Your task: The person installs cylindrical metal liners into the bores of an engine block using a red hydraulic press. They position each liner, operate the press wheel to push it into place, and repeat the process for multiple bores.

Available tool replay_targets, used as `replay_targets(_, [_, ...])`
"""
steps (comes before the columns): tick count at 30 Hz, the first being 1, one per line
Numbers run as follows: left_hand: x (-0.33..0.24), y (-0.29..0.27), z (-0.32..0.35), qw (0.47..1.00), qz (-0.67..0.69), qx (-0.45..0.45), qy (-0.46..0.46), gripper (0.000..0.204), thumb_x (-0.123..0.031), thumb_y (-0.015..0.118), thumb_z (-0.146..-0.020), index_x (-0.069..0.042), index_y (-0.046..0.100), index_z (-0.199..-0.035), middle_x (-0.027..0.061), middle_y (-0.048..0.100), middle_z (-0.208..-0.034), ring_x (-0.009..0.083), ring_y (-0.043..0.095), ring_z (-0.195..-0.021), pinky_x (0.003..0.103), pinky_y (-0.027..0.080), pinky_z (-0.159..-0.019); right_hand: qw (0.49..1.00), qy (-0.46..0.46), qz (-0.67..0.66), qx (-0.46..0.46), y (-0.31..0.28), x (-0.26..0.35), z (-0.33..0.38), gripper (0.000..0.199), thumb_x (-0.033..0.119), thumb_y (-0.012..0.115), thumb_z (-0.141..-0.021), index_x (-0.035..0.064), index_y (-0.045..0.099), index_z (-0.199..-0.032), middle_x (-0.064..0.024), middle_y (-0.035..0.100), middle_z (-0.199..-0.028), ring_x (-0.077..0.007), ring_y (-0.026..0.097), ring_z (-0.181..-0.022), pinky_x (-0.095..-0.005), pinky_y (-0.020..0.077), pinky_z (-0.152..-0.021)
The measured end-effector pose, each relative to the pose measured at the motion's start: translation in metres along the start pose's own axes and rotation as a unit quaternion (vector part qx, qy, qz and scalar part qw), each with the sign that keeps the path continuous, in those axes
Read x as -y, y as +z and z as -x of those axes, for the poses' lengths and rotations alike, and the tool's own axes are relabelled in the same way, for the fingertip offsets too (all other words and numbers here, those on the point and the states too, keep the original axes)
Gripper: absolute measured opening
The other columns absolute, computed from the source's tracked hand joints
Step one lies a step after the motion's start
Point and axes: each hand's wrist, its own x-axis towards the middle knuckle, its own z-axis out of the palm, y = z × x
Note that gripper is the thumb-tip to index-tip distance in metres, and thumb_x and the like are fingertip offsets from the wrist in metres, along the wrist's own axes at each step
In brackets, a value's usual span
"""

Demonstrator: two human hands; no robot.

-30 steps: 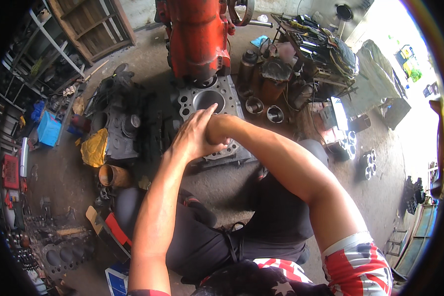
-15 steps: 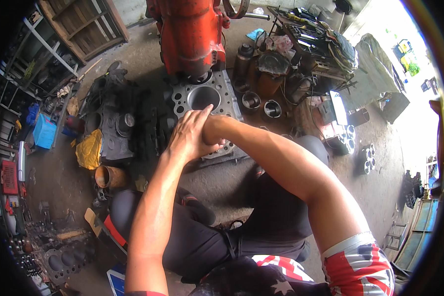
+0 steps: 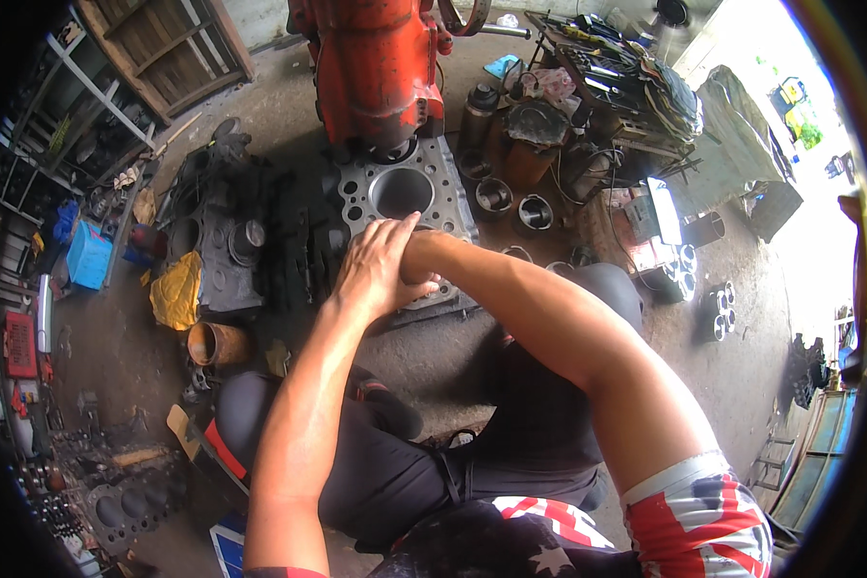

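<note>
On the floor before me lies a grey engine block [image 3: 460, 223] with a wide round cylinder bore [image 3: 402, 197] facing up. My left hand [image 3: 374, 268] is laid over the block's near part, fingers stretched forward and the thumb toward me, close against my right hand. My right hand [image 3: 420, 258] comes in from the right and points down at the near end of the block; its fingers are hidden. Whether it holds anything does not show. A large red machine [image 3: 376, 72] stands over the block's far end.
Right of the block stand several pistons [image 3: 535, 213] and a brown can [image 3: 528, 162]. Another engine block [image 3: 226, 279] with a yellow cloth [image 3: 176, 292] lies left, near a rusty cylinder sleeve [image 3: 218, 344]. A tool-laden bench [image 3: 617, 82] is at the back right.
The whole view has shifted slightly. Both hands keep nearly the same place on the block.
</note>
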Motion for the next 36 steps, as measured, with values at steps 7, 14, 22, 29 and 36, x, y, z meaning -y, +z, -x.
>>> replay_targets(7, [-0.014, -0.024, -0.006, 0.997, 0.079, -0.006, -0.022, 0.110, -0.032, 0.098, -0.060, -0.011, 0.043, -0.154, 0.0191, 0.061, -0.132, 0.0378, 0.058, -0.125, 0.048, 0.047, -0.109, 0.998, -0.046, 0.041, -0.014, -0.038, 0.005, 0.040, 0.020, 0.011, 0.069, -0.079, 0.0051, 0.081, -0.095, -0.0142, 0.077, -0.099, -0.0259, 0.074, -0.095, -0.0400, 0.0567, -0.086])
replay_targets(14, [-0.041, -0.080, -0.011, 0.983, 0.096, -0.144, 0.056, 0.105, -0.032, 0.097, -0.065, -0.008, 0.045, -0.153, 0.0178, 0.058, -0.141, 0.0334, 0.058, -0.128, 0.045, 0.047, -0.110, 0.992, -0.007, 0.000, -0.123, -0.081, -0.005, 0.132, 0.027, 0.013, 0.066, -0.074, -0.0080, 0.078, -0.088, -0.0254, 0.075, -0.090, -0.0311, 0.076, -0.090, -0.0432, 0.0590, -0.078])
replay_targets(22, [0.003, -0.164, 0.021, 0.902, 0.197, -0.378, -0.064, 0.067, -0.010, 0.076, -0.092, 0.000, 0.044, -0.150, 0.0208, 0.058, -0.138, 0.0279, 0.060, -0.124, 0.040, 0.045, -0.108, 0.962, 0.131, -0.063, -0.231, -0.072, -0.100, 0.225, 0.042, 0.007, 0.060, -0.076, -0.0014, 0.069, -0.116, -0.0238, 0.071, -0.111, -0.0366, 0.068, -0.111, -0.0440, 0.0544, -0.097])
replay_targets(29, [0.019, -0.147, 0.013, 0.923, 0.158, -0.328, -0.124, 0.059, -0.007, 0.070, -0.095, 0.001, 0.044, -0.149, 0.0203, 0.060, -0.133, 0.0267, 0.062, -0.118, 0.040, 0.045, -0.106, 0.948, 0.255, -0.116, -0.149, 0.046, -0.197, 0.119, 0.026, 0.011, 0.063, -0.080, -0.0011, 0.072, -0.100, -0.0224, 0.074, -0.106, -0.0362, 0.071, -0.105, -0.0448, 0.0575, -0.091])
replay_targets(36, [0.019, -0.127, -0.017, 0.940, 0.143, -0.277, -0.140, 0.063, -0.007, 0.071, -0.093, 0.001, 0.044, -0.150, 0.0204, 0.061, -0.132, 0.0276, 0.061, -0.118, 0.042, 0.043, -0.108, 0.960, 0.193, -0.138, -0.147, 0.105, -0.223, 0.020, 0.025, 0.012, 0.065, -0.084, 0.0015, 0.075, -0.105, -0.0214, 0.074, -0.111, -0.0348, 0.073, -0.106, -0.0452, 0.0596, -0.087])
